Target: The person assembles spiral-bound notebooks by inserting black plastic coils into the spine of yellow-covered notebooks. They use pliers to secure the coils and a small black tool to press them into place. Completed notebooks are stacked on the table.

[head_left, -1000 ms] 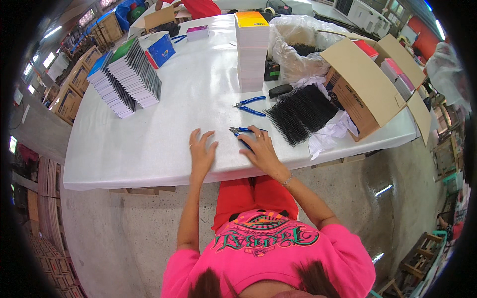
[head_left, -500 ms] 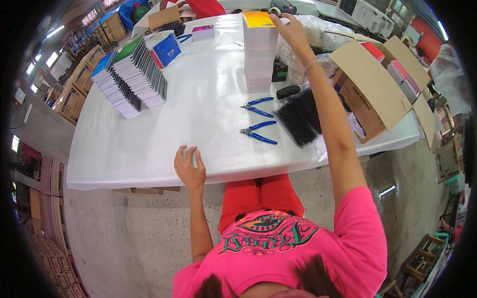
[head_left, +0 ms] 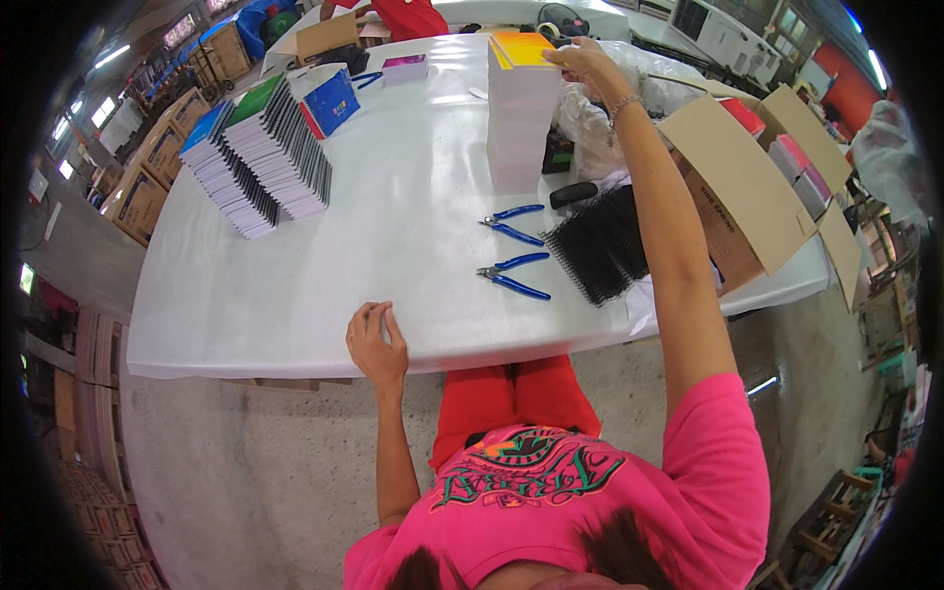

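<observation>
At the far middle of the table stands a tall stack of paper blocks (head_left: 518, 128), a yellow-orange cover (head_left: 521, 49) on top. My right hand (head_left: 587, 65) is stretched out to the stack and pinches the right edge of its top yellow-covered booklet. My left hand (head_left: 379, 342) rests near the table's front edge, holding nothing, its fingers loosely bent and slightly apart. Between my arms lie two blue-handled cutters (head_left: 513, 276) with their handles spread. Black spiral binding coils (head_left: 598, 246) lie in a bunch beside my right forearm.
Spiral-bound notebooks (head_left: 280, 147) stand stacked at the left, near a blue notebook (head_left: 330, 102). A small purple-topped stack (head_left: 404, 69) sits farther back. At the right is an open cardboard box (head_left: 737, 187) beside clear plastic wrap (head_left: 595, 128). A person in red (head_left: 403, 15) is across the table.
My right hand has closed on the edge of the top yellow-covered booklet, which has shifted slightly. The left hand's fingers have drawn a little closer together. The view has moved slightly.
</observation>
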`<state>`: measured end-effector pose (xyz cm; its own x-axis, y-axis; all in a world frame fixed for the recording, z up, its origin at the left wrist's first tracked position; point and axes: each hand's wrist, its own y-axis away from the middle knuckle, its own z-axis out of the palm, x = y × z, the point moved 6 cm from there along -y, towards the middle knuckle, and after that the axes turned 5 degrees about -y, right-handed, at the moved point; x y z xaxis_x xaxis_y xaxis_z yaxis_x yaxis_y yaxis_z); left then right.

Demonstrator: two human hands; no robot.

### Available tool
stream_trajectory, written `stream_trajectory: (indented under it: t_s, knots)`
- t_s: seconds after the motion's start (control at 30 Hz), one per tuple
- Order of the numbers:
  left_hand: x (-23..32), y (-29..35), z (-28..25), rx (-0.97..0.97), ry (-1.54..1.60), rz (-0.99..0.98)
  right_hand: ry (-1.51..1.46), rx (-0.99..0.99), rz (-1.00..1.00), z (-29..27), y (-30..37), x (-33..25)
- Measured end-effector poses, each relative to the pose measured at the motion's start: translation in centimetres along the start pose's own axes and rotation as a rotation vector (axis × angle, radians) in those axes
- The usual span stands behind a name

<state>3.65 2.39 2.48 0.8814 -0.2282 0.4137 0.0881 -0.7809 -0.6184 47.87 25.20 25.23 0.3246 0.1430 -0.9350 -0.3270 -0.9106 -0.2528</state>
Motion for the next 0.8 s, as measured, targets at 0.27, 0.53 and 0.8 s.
stream_trajectory:
  t_s: [0.27, 0.53, 0.8]
  knots:
    - [-0.7, -1.3, 0.1, -0.156, 0.259, -0.241, 0.125, 0.377, -0.404, -0.5, 7.2, -3.8]
    - [10.5, -6.3, -2.8, -0.313, 0.891, -0.142, -0.653, -0.156, -0.014, 9.1, 27.4, 3.2]
    - [14.8, -3.6, -0.5, -0.531, 1.183, -0.222, -0.451, -0.122, 0.014, 9.2, 34.5, 7.2]
